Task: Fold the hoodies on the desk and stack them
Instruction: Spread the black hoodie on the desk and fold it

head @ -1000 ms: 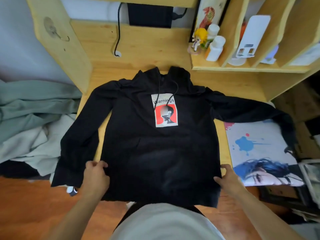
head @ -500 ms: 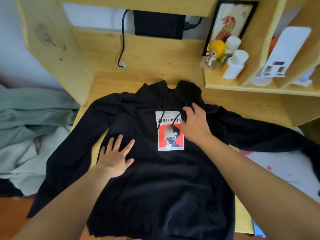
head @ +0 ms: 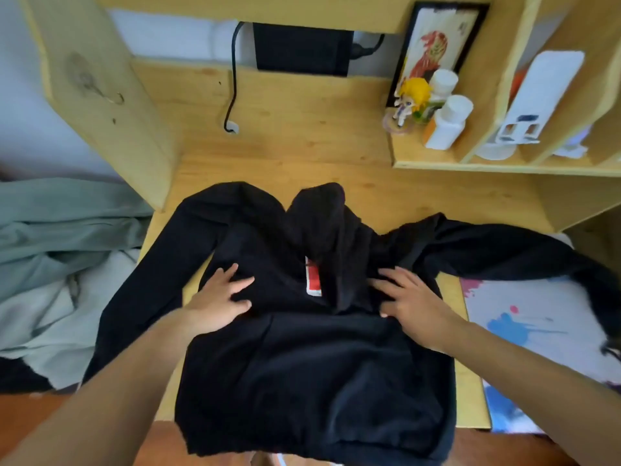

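Observation:
A black hoodie (head: 312, 375) lies front up on the wooden desk (head: 302, 153), sleeves spread to both sides. Its hood (head: 322, 223) is folded down over the chest and covers most of the red-and-white print (head: 313, 280). My left hand (head: 220, 299) lies flat with spread fingers on the chest, left of the print. My right hand (head: 408, 299) presses flat on the chest to the right of the hood. The right sleeve (head: 510, 250) reaches out over a printed poster.
A pale green and grey heap of clothes (head: 57, 264) lies left of the desk. A poster (head: 537, 331) with blue splashes sits on the right. Shelf compartments (head: 470, 163) at the back right hold white bottles (head: 448, 124), a figurine (head: 408, 102) and a framed picture (head: 433, 45). A black cable (head: 232, 95) hangs at the back.
The hood has been folded down over the print. My right hand moved from the hood's base to the right of the chest; my left hand slid slightly up. Earlier both held the hem.

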{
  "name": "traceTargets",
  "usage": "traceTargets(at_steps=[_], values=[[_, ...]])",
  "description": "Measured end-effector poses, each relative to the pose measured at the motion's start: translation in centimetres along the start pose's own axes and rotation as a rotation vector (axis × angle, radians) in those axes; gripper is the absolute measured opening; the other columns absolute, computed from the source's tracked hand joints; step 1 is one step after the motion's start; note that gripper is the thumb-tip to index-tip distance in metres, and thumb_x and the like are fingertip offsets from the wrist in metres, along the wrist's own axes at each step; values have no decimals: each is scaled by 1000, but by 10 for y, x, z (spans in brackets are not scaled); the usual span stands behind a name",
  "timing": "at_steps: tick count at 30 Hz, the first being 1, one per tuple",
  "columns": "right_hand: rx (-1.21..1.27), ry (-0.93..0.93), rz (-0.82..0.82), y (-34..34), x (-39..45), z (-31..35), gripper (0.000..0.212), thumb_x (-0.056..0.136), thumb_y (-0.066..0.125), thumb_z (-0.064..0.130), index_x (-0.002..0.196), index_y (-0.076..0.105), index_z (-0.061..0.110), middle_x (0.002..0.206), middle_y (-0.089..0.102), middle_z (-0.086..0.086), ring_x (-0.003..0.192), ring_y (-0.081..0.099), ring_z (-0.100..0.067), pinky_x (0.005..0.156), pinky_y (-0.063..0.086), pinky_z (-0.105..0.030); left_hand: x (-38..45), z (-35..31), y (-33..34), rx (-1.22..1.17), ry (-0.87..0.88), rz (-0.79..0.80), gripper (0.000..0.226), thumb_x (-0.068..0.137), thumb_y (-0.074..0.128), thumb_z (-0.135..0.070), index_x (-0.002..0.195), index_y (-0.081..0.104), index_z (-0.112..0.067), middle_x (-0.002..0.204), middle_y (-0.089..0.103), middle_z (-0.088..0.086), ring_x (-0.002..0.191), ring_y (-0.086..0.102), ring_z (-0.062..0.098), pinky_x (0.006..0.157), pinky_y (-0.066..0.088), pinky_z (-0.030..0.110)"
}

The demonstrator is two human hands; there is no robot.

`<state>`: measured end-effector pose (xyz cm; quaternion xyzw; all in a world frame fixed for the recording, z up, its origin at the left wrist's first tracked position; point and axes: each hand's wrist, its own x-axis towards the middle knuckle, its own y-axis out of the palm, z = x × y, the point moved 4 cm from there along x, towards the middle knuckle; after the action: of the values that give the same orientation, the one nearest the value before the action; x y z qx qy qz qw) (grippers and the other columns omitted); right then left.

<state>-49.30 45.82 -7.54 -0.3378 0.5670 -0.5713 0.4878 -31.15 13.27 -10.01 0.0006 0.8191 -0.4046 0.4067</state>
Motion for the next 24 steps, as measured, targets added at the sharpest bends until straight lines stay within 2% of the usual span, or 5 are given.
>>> traceTargets(at_steps=[5,12,15,20,24], values=[[263,492,-245,-13,-34,-22,30,71,61,-10,77,75,15,105,73,-3,103,62,-36,90,49,-34,-41,14,-31,-481,-109,-471,31,100,49,-10,110,73,-27,119,69,-5,96,63,17,79,47,31],[763,863,-74,-41,94,15,101,87,66,58,160,5,22,163,22,-5,149,21,-34,117,30,-50,-62,-18,10,-651,-65,-188,27,94,57,-20,110,67,-39,108,72,-14,105,67,12,101,52,40],[668,953,-128,-51,121,2,53,94,56,32,142,43,16,133,57,-13,125,52,-37,95,45,-41,-70,-28,17,-567,-31,-161,24,97,54,-22,112,65,-37,111,68,-16,101,65,10,91,52,29],[507,347,-667,-102,50,50,25,91,52,7,111,66,5,108,56,-4,106,52,-21,93,40,-24,-84,-2,6,-822,-30,-253,29,96,57,-8,111,70,-31,109,71,-3,106,69,18,101,54,41],[172,-187,-33,-31,-77,112,28,90,60,34,115,63,21,114,54,0,105,52,-20,97,46,-31,-94,21,-3,-882,-75,-304,28,101,53,-5,116,69,-23,113,69,2,105,69,19,92,54,35]])
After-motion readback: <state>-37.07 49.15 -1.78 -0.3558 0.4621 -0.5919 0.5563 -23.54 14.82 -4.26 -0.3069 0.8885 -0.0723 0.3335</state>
